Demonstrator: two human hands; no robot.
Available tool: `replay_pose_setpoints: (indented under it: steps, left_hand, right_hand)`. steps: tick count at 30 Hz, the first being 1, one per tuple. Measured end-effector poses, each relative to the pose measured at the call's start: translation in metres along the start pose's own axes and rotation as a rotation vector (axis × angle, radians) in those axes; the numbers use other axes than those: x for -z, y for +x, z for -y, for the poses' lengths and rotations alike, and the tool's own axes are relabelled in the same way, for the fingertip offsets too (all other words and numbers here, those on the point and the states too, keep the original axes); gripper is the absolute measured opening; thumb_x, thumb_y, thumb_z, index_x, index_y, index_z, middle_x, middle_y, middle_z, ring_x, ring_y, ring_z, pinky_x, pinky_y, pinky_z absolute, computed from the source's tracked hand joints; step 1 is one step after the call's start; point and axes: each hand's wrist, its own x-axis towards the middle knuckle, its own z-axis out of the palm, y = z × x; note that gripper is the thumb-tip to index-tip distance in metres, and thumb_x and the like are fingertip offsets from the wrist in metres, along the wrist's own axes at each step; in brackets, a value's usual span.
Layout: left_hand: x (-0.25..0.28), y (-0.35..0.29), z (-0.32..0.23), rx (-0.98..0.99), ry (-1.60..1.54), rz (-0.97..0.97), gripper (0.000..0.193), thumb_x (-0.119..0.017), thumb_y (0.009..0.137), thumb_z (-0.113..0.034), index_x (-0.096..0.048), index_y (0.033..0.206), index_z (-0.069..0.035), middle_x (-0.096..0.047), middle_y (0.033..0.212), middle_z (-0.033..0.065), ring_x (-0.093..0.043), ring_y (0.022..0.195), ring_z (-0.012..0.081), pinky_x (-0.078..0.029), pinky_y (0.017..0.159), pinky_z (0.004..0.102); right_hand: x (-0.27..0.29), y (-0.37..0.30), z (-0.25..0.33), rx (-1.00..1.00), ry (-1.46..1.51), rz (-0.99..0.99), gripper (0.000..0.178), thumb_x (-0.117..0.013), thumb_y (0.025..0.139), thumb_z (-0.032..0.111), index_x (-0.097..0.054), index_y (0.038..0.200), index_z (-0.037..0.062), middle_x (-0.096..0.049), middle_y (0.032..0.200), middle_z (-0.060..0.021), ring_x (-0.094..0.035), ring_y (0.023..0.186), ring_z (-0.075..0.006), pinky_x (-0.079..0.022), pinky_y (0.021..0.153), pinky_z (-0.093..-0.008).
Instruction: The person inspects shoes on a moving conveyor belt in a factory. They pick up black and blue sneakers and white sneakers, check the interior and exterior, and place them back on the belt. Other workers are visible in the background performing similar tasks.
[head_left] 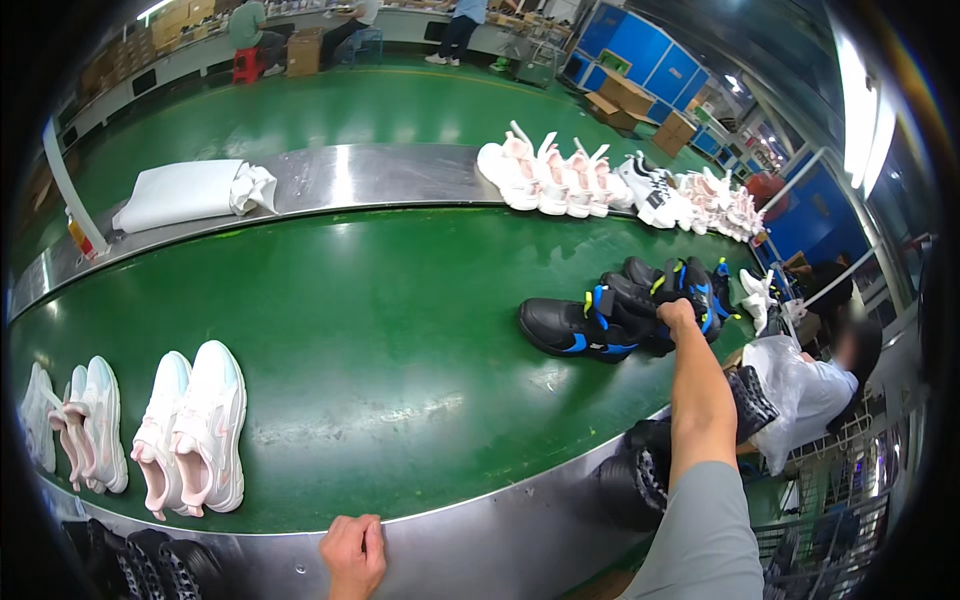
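Note:
My right arm reaches out over the green conveyor belt [380, 350]. At its end my right hand [678, 316] is closed at the heel of a black sneaker [632, 295] with blue and yellow-green parts; the fingertips are partly hidden. Just left of it lies another black sneaker [565, 325], its toe pointing left. More black-and-blue sneakers [705, 290] stand beyond the hand. My left hand [352, 552] is curled into a loose fist on the metal rim [480, 530] near me, with nothing visible in it.
White-and-pink sneakers [215, 425] stand at the belt's left. On the far metal ledge [400, 175] are a white sheet roll [190, 195] and a row of light sneakers [565, 180]. Dark shoes [635, 475] sit below the near rim. A person [815, 395] is at the right.

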Motion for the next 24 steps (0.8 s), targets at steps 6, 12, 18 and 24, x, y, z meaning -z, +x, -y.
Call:
replay_pose_setpoints:
  steps: [6, 12, 18, 24]
  left_hand:
    - [-0.046, 0.030, -0.002, -0.062, -0.046, -0.043, 0.004, -0.069, 0.092, -0.002, -0.071, 0.090, -0.002, -0.061, 0.071, 0.0095, -0.058, 0.062, 0.0275, -0.045, 0.058, 0.0394]
    - [-0.039, 0.026, -0.007, -0.024, -0.031, -0.037, 0.005, -0.068, 0.093, -0.003, -0.071, 0.090, -0.002, -0.061, 0.072, 0.0105, -0.058, 0.064, 0.0283, -0.046, 0.060, 0.0405]
    - [-0.043, 0.028, -0.003, -0.048, -0.093, -0.059, 0.003, -0.072, 0.088, -0.001, -0.071, 0.088, -0.004, -0.063, 0.073, 0.0116, -0.061, 0.064, 0.0316, -0.047, 0.058, 0.0426]
    - [-0.044, 0.023, 0.002, -0.100, -0.086, -0.107, 0.004, -0.071, 0.088, -0.001, -0.069, 0.086, -0.004, -0.064, 0.074, 0.0120, -0.062, 0.066, 0.0321, -0.048, 0.060, 0.0430]
  right_hand:
    - [0.048, 0.036, 0.030, 0.151, -0.008, -0.070, 0.039, -0.084, 0.081, 0.014, -0.072, 0.109, -0.0102, -0.075, 0.100, -0.0229, -0.076, 0.090, -0.0354, -0.059, 0.074, -0.0452]
    - [0.035, -0.025, 0.121, 0.618, -0.236, 0.408, 0.041, -0.080, 0.084, 0.020, -0.068, 0.106, -0.0129, -0.074, 0.096, -0.0243, -0.076, 0.081, -0.0333, -0.062, 0.064, -0.0423]
    - [0.023, -0.070, 0.114, 0.731, -0.752, 0.244, 0.050, -0.089, 0.073, 0.025, -0.074, 0.114, 0.0007, -0.074, 0.122, -0.0227, -0.071, 0.116, -0.0394, -0.057, 0.098, -0.0468]
    - [0.019, -0.175, 0.156, 0.844, -0.693, 0.281, 0.051, -0.085, 0.078, 0.042, -0.076, 0.102, -0.0020, -0.076, 0.105, -0.0250, -0.074, 0.102, -0.0427, -0.061, 0.089, -0.0493]
